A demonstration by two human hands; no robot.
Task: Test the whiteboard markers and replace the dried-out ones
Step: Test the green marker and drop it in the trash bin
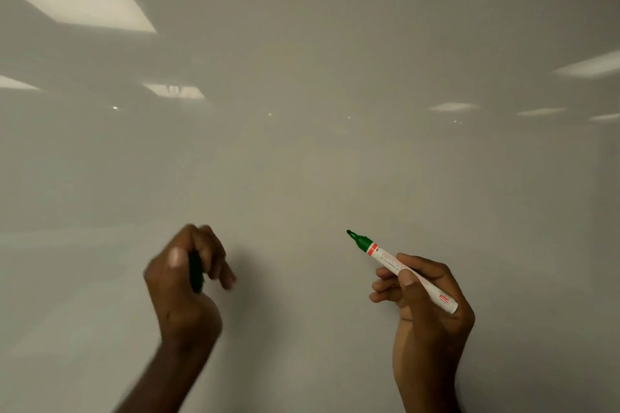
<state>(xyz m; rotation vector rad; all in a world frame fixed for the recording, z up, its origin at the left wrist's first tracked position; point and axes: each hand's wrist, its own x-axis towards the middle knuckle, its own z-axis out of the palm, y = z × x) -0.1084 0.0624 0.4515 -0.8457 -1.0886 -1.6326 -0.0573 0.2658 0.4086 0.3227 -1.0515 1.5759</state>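
Left hand (188, 275) blurred, curled round what I take for a green cap (195, 273), mostly hidden, right hand (424, 292) gripping uncapped marker (402, 270), tip near whiteboard (302, 144), ceiling lights reflected.

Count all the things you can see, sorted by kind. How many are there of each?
Hands: 2, the left hand and the right hand
Uncapped green markers: 1, held in the right hand
Green marker caps: 1, held in the left hand
Whiteboards: 1
Total: 5
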